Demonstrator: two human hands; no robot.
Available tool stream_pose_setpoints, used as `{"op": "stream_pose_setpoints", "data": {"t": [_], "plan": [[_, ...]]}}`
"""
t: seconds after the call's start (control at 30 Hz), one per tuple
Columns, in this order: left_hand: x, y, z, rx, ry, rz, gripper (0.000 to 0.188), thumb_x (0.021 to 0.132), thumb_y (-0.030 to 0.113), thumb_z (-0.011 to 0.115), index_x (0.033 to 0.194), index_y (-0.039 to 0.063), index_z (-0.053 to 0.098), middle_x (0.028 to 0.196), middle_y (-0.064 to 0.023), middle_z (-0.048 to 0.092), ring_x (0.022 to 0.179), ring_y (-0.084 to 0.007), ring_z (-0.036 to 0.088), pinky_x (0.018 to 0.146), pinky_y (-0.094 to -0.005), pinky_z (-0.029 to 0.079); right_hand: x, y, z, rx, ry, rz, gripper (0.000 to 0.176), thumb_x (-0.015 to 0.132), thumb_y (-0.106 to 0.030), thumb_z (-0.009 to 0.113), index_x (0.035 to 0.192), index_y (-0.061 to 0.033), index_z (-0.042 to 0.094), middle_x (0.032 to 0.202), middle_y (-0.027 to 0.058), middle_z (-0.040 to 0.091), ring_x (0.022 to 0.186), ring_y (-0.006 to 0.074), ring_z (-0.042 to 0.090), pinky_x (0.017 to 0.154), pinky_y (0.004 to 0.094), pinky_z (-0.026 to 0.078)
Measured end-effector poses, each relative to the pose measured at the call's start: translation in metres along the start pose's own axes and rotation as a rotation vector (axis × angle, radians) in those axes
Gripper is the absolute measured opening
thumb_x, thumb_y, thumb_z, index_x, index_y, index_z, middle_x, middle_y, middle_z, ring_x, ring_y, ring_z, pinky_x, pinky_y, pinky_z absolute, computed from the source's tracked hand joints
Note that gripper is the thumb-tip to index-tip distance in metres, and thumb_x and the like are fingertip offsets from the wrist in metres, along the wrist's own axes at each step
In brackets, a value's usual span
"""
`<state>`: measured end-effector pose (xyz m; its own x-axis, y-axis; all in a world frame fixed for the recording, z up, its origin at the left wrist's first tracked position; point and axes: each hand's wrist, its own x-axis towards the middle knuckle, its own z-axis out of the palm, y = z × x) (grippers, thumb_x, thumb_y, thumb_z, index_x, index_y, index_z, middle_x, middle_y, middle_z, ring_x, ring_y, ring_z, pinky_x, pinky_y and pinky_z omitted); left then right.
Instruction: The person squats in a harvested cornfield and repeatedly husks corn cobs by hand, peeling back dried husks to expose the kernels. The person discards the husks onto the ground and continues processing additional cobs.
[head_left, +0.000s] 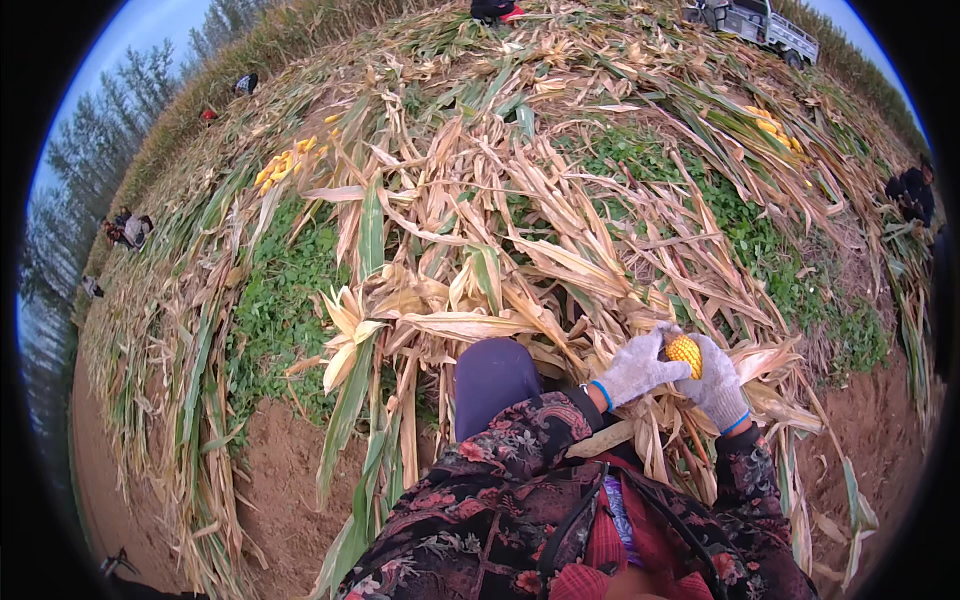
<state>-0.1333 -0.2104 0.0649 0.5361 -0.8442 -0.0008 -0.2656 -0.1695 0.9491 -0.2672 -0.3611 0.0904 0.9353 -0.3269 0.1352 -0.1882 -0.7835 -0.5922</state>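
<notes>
A yellow ear of corn (685, 355) sits between my two hands, its kernels bare on the side that faces me. My right hand (718, 388), in a whitish knit glove with a blue cuff edge, is wrapped around its right side and lower end. From the left, my left hand (637, 369), gloved the same way, pinches the ear with thumb and fingers near its upper end. Dry corn husks (652, 442) hang just below the hands. Cut cornstalks (555, 225) with tan leaves lie in front of me, close to my knee (495, 382).
Husked ears (285, 163) lie in a heap at the left, and another heap (776, 129) lies at the upper right. Green weeds (289, 277) show between the stalks. A small truck (757, 26) stands far back. A person (911, 193) is at the right edge; others are farther off left.
</notes>
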Motion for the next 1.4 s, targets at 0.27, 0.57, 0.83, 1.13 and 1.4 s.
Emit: {"op": "stream_pose_setpoints", "data": {"t": [0.27,0.57,0.83,1.13,1.4], "plan": [[0.002,-0.015,-0.003,-0.234,0.080,0.081,0.064,0.080,0.046,0.081,0.122,0.001,0.063,0.099,-0.0163,0.072,0.094,-0.0246,0.070,0.086,-0.0366,0.054,0.005,0.004,-0.003,0.030,-0.085,-0.064,0.085,0.070,-0.028,0.084,0.143,-0.0056,0.049,0.111,0.0215,0.071,0.105,0.0393,0.070,0.087,0.0452,0.056],[0.000,-0.017,-0.014,-0.278,0.088,0.135,0.060,0.080,0.042,0.080,0.125,0.006,0.062,0.114,-0.0169,0.070,0.111,-0.0303,0.067,0.099,-0.0386,0.050,0.008,0.010,0.016,-0.044,-0.095,0.094,0.073,0.070,-0.025,0.083,0.134,-0.0052,0.055,0.104,0.0227,0.071,0.097,0.0413,0.071,0.081,0.0467,0.057],[-0.008,-0.021,-0.020,-0.164,0.242,0.092,0.056,0.081,0.039,0.078,0.123,0.006,0.065,0.108,-0.0163,0.072,0.106,-0.0289,0.070,0.096,-0.0382,0.052,0.029,0.015,0.040,0.070,-0.080,0.014,0.080,0.066,-0.020,0.084,0.137,-0.0033,0.052,0.110,0.0210,0.070,0.099,0.0353,0.071,0.084,0.0438,0.057],[-0.013,-0.019,-0.037,-0.055,0.367,0.038,0.051,0.083,0.042,0.074,0.120,0.007,0.064,0.095,-0.0191,0.071,0.094,-0.0365,0.072,0.084,-0.0431,0.055,0.051,0.012,0.058,0.068,-0.079,-0.005,0.078,0.066,-0.017,0.084,0.135,-0.0034,0.053,0.109,0.0201,0.071,0.098,0.0335,0.072,0.084,0.0428,0.058],[-0.008,-0.023,-0.040,-0.123,0.388,0.081,0.051,0.082,0.035,0.076,0.123,0.007,0.061,0.104,-0.0188,0.071,0.104,-0.0354,0.070,0.094,-0.0416,0.052,0.057,0.004,0.071,-0.049,-0.014,0.099,0.074,0.067,-0.023,0.089,0.131,-0.0093,0.055,0.105,0.0205,0.073,0.097,0.0402,0.072,0.081,0.0465,0.059]]}}
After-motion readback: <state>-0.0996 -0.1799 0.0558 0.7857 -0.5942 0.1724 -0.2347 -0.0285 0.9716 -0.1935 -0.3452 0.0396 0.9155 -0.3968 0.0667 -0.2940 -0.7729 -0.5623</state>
